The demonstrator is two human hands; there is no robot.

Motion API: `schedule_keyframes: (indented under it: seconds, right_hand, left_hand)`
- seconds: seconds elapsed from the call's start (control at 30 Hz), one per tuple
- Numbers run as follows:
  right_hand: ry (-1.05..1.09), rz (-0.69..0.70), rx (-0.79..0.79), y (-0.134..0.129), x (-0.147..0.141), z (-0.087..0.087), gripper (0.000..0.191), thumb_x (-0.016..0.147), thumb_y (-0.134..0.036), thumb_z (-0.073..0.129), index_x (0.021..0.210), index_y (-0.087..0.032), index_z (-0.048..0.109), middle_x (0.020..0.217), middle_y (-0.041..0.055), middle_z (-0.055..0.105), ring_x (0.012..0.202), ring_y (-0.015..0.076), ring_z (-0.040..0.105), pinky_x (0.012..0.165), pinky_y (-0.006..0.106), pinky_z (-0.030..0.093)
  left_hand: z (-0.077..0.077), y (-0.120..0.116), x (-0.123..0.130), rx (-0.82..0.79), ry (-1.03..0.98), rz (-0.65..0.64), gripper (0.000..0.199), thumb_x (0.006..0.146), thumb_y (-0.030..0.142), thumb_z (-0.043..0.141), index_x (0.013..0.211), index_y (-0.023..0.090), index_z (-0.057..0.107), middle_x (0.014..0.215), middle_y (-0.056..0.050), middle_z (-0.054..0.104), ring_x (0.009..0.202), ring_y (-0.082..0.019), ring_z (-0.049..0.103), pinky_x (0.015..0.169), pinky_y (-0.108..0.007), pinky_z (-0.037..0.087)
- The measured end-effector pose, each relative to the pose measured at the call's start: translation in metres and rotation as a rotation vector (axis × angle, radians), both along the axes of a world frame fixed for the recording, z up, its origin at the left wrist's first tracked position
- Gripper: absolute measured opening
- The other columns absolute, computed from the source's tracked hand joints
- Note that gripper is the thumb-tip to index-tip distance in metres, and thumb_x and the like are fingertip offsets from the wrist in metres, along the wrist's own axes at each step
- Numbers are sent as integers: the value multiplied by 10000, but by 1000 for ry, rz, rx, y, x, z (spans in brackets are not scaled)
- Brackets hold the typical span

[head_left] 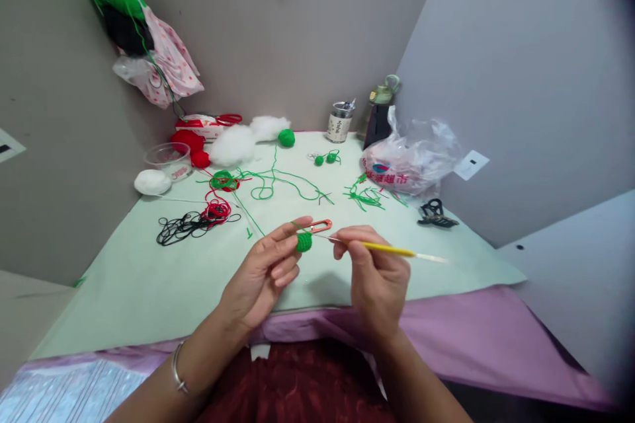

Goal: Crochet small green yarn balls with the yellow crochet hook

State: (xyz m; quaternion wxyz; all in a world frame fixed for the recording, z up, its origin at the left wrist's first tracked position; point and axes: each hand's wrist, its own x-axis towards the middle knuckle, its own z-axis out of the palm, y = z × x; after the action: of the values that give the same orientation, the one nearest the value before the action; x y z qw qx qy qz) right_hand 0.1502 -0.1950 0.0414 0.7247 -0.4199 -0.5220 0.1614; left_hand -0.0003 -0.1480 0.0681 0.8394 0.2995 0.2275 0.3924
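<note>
Between the fingers of my left hand is a small green crocheted piece, with green yarn running over the fingers and down from the table. My right hand is closed round a crochet hook with a yellow handle; its thin metal shaft points left and reaches the green piece. Just beyond the piece, near my left fingertips, lies an orange snips-like tool. Loose green yarn spreads over the table behind my hands.
Tangled black yarn, red yarn and a plastic tub are at left. White stuffing sits at the back. A plastic bag, a pen jar and a black clip stand or lie at right.
</note>
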Motion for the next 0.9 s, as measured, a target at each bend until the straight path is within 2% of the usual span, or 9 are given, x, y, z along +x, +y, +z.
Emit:
schedule_keyframes:
  seconds: [0.07,0.13,0.23,0.37,0.47,0.63,0.77,0.83,0.9]
  right_hand:
    - [158,138,-58,2,0,2,204,1025,-222,608,997,-291,798,884,2,746,696,129,620,686,294,522]
    - [172,215,-99,3,-1,2,169,1012,-260,640,984,-282,805,910,12,750,770,146,642,735,304,520]
    - [171,206,-143,3,-2,0,151,1003,-276,662,992,-275,813,927,19,759,824,152,651,767,298,517]
    - [311,252,-167,4,1,1,184,1020,-319,635,947,-262,794,912,10,760,743,125,640,722,271,532]
    - [294,249,-175,3,3,5,214,1034,-325,603,936,-234,770,911,22,757,724,129,655,710,281,554]
    - [-69,67,-99,-6,3,12,216,1051,-218,541,992,-232,749,912,26,757,736,140,682,702,293,583]
    - [-534,-115,116,-12,0,7,260,1010,-109,557,1162,-244,719,965,63,768,861,189,720,746,334,607]
    - [-715,-207,190,-13,-2,3,304,987,-100,591,1219,-247,722,1028,95,770,953,218,731,776,351,616]
    - [-723,-239,207,-12,-2,0,326,977,-100,612,1234,-262,733,1068,102,767,999,229,731,788,357,618]
  left_hand:
    - [-1,-1,0,86,34,44,325,814,206,858,1136,218,825,757,54,518,461,22,286,419,-98,326]
    - [-3,-4,1,193,97,50,356,835,225,844,1185,278,808,846,35,571,492,10,366,451,-113,377]
    - [-7,-7,2,294,180,49,355,858,266,831,1210,304,799,884,16,598,560,-27,416,497,-133,424]
    - [-7,-5,0,305,206,99,330,862,270,824,1189,307,801,911,9,599,599,-45,403,504,-137,400]
    - [-6,-5,-1,322,240,121,342,853,265,826,1192,303,795,922,7,593,630,-61,424,508,-150,390]
    - [-7,-10,-2,442,392,205,353,870,269,811,1222,288,779,885,14,598,618,-70,430,560,-189,401]
    - [-7,-14,1,448,418,282,369,846,260,836,1210,264,776,860,18,608,598,-65,425,564,-191,393]
    - [-6,-14,3,327,316,183,449,844,296,843,1281,261,743,771,40,552,540,-50,368,498,-174,345]
    - [-5,-11,3,169,191,18,493,847,315,840,1319,230,725,677,73,454,484,-31,261,437,-154,267]
